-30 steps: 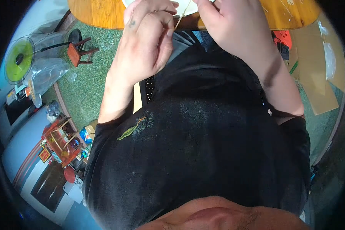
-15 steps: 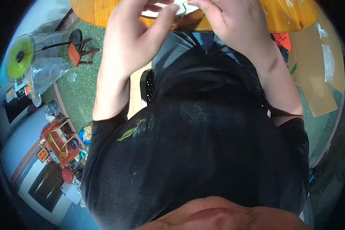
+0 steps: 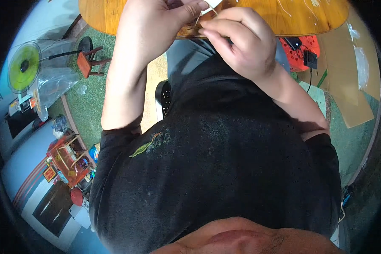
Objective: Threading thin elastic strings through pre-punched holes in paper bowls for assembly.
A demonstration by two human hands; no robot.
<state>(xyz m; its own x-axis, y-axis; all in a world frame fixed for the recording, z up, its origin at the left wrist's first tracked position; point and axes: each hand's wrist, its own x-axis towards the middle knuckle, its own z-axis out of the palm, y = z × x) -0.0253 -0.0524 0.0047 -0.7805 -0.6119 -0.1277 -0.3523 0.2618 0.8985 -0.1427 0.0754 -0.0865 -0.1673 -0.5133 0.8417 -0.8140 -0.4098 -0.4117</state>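
Here, two bare hands meet over the near edge of one wooden table [image 3: 101, 17]. The left hand [image 3: 150, 31] has its thumb and fingers pinched on one thin pale string [image 3: 213, 9]. The right hand [image 3: 245, 42] has its fingertips bunched at that same string; I cannot tell whether they clamp it. The string lies between the two hands, just in front of one white dish [image 3: 214, 3], mostly cut off by the upper edge. Two loose pale strands [image 3: 285, 8] lie on the table to the right. One fan [image 3: 24, 65] and one red stool [image 3: 84, 64] stand at left.
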